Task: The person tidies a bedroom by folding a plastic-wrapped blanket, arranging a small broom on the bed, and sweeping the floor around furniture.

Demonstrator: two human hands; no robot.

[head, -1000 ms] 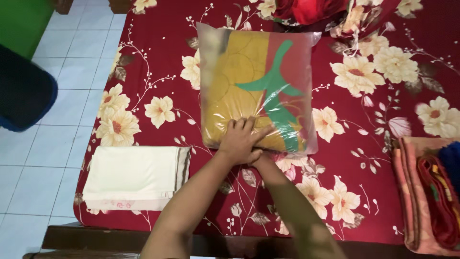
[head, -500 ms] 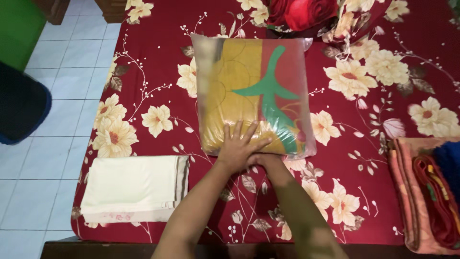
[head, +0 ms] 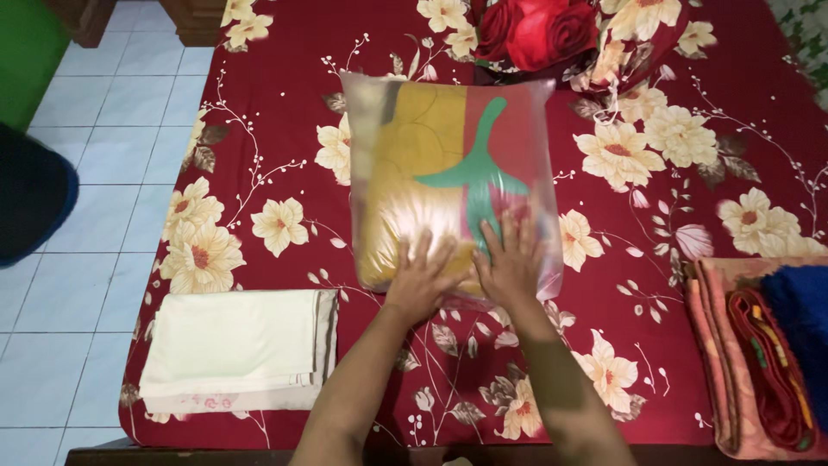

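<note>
**While both hands press flat, the cushion lies mid-bed**

As the scene stands, the bed point(head: 259, 129) fills nearly the whole view, under a dark red sheet with cream flowers. Pale floor tiles point(head: 95, 173) run down its left side.

Cushion point(head: 431, 155): square and plump, sealed in a clear, glossy plastic bag. It lies flat in the middle of the bed, nearer the head end. Its cover is mustard yellow on the left and red on the right, with a green plant shape across the join. Glare sits on the plastic just above the fingers. The bag looks loose and wrinkled along the near edge.

Other items: a pile of folded fabrics point(head: 759, 354), orange, red and blue, at the right edge. A folded cream cloth point(head: 233, 345) at the near left corner. Both are well apart from the cushion. A rose-print pillow point(head: 535, 30) touches or just overlaps the cushion's far edge.

Left hand point(head: 420, 280): open, fingers spread wide, palm down on the cushion's near edge. It holds nothing.

Right hand point(head: 511, 263): also open and spread, flat on the green and red part, just beside the left hand. It holds nothing.

Judgement: the step in hand looks like pressing or smoothing the bagged cushion at its near edge, with no grip taken yet. Slick film over soft filling would likely slide under flat palms. Any lift or turn calls for fingers curled round an edge or corner, with both hands sharing the bulk.
</note>
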